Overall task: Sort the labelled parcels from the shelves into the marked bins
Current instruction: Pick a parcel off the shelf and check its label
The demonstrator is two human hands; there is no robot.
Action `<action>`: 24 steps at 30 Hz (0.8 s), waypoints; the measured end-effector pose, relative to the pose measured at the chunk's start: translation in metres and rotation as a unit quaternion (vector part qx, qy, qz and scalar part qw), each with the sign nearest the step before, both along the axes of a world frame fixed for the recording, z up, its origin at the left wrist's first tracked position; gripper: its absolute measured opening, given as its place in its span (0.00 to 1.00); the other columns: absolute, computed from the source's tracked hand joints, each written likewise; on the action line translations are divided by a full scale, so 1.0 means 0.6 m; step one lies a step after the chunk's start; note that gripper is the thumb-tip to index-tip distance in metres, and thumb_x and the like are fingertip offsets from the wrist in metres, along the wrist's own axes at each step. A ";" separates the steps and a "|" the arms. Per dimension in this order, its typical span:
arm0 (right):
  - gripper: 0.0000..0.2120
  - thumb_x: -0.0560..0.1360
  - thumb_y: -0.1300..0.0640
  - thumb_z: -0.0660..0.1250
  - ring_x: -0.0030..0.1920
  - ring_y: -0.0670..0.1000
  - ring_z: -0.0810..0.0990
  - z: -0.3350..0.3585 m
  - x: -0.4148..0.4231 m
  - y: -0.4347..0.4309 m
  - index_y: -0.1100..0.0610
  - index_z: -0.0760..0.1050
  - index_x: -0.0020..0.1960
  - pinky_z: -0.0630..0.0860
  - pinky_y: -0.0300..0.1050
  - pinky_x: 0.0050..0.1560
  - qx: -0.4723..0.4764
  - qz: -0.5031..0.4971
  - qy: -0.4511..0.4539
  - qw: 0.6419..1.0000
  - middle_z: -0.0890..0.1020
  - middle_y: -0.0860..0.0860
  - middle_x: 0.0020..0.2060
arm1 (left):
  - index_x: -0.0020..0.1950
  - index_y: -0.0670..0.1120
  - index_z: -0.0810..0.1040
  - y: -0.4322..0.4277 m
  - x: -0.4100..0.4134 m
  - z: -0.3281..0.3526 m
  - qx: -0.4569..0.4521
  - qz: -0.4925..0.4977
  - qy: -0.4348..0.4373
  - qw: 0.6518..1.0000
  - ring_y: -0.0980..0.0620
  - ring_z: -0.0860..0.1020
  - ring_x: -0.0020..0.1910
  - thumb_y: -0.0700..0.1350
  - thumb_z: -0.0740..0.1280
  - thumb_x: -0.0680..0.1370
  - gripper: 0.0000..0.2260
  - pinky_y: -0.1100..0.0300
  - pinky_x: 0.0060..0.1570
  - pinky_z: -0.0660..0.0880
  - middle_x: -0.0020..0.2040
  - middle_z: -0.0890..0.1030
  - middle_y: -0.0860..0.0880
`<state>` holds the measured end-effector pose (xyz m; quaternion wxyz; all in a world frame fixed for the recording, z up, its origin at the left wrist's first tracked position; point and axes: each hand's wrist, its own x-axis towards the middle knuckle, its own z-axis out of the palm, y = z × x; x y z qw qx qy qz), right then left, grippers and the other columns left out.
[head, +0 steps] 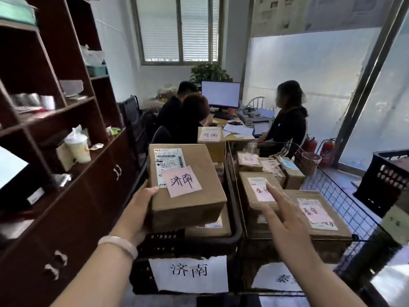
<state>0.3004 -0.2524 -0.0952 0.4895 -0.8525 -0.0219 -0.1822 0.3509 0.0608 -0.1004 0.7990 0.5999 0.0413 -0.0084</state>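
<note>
Parcel (pixel 188 202) lengthwise away, label upward

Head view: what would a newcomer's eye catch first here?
The box with the pink 济南 note, dead centre, held by the left hand over the black bin bearing the same label. To its right, the right hand stretches open over more noted boxes in the wire bin. Behind, three people sit at a desk.

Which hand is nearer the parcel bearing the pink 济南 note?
Left. The left hand grips that parcel; the right hand is apart, over other parcels in the wire basket.
</note>
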 end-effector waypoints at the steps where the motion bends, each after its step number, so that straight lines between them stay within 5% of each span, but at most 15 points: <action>1: 0.21 0.78 0.42 0.60 0.63 0.28 0.57 -0.004 0.009 0.008 0.29 0.62 0.69 0.56 0.38 0.63 0.008 0.009 0.007 1.000 0.63 0.30 0.66 | 0.61 0.60 0.81 0.014 0.000 0.000 0.006 0.004 0.007 1.000 0.44 0.83 0.58 0.55 0.65 0.73 0.17 0.44 0.60 0.77 0.60 0.84 0.45; 5: 0.22 0.78 0.41 0.60 0.71 0.33 0.56 -0.013 0.036 0.054 0.27 0.61 0.69 0.56 0.41 0.69 0.015 0.072 0.024 0.997 0.62 0.31 0.70 | 0.61 0.62 0.80 0.070 0.011 -0.004 0.044 0.010 0.039 0.998 0.46 0.84 0.56 0.52 0.62 0.77 0.15 0.49 0.51 0.80 0.59 0.85 0.47; 8: 0.21 0.77 0.41 0.59 0.67 0.26 0.54 -0.011 0.052 0.085 0.24 0.60 0.67 0.54 0.39 0.66 0.008 0.097 0.030 0.995 0.61 0.30 0.69 | 0.66 0.57 0.78 0.102 0.019 -0.009 0.059 0.042 0.076 0.994 0.44 0.83 0.56 0.52 0.63 0.78 0.17 0.46 0.56 0.79 0.60 0.84 0.44; 11: 0.20 0.77 0.40 0.59 0.66 0.26 0.55 -0.011 0.061 0.113 0.25 0.60 0.67 0.54 0.36 0.65 0.003 0.100 0.028 0.995 0.63 0.32 0.70 | 0.62 0.55 0.81 0.127 0.023 -0.009 0.081 0.035 0.097 0.991 0.44 0.85 0.51 0.52 0.63 0.79 0.14 0.50 0.48 0.81 0.57 0.85 0.43; 15: 0.21 0.78 0.41 0.59 0.66 0.27 0.54 -0.010 0.071 0.146 0.29 0.61 0.69 0.54 0.31 0.62 -0.004 0.101 0.031 0.994 0.63 0.33 0.70 | 0.76 0.52 0.69 0.160 0.036 -0.002 0.137 0.056 0.110 0.983 0.43 0.80 0.60 0.55 0.71 0.68 0.36 0.44 0.65 0.75 0.64 0.80 0.43; 20: 0.22 0.78 0.41 0.59 0.67 0.29 0.54 -0.009 0.077 0.175 0.30 0.60 0.71 0.54 0.35 0.64 -0.019 0.093 0.039 0.995 0.62 0.31 0.69 | 0.77 0.56 0.64 0.146 0.052 0.002 0.171 0.024 0.131 0.976 0.45 0.85 0.51 0.58 0.74 0.60 0.46 0.51 0.50 0.81 0.58 0.82 0.45; 24: 0.22 0.78 0.39 0.57 0.68 0.32 0.56 -0.013 0.074 0.186 0.30 0.60 0.71 0.55 0.38 0.65 -0.031 0.086 0.054 0.994 0.62 0.32 0.70 | 0.79 0.56 0.62 0.138 0.067 -0.007 0.226 -0.001 0.138 0.964 0.45 0.78 0.63 0.65 0.69 0.56 0.51 0.47 0.68 0.72 0.69 0.76 0.47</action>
